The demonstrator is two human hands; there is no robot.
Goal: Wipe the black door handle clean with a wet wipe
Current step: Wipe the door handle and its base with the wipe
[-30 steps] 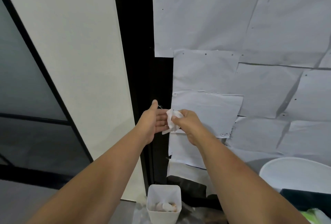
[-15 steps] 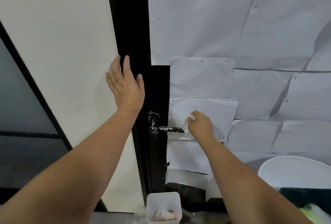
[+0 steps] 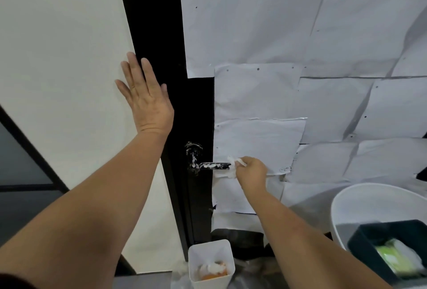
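A black door handle (image 3: 209, 165), smeared with white streaks, is being met at its free right end by a wet wipe (image 3: 233, 168). The wipe is being pinched in the curled fingers of the right hand (image 3: 251, 170), bunched against the tip of the lever. The handle is mounted on the black door (image 3: 159, 34), low on its edge, with its round base just left of the lever and also marked with white.

The left hand (image 3: 145, 99) is being held flat, fingers straight and spread, with nothing grasped; it is being pressed where the white wall (image 3: 57, 45) meets the black door frame, above and to the left of the handle.

The door's face to the right is being covered by overlapping sheets of white paper (image 3: 277, 22), dotted with small dark marks. At the far left, a dark glass panel (image 3: 20, 161) in a black frame is being shown beside the wall.

Below the handle, a small white square bin (image 3: 211, 263) is being seen with crumpled white and orange scraps inside. At the lower right, a round white tub (image 3: 360, 203) is being partly overlapped by a dark tray (image 3: 360, 244) that is holding a green-and-white packet (image 3: 397, 258), blurred.
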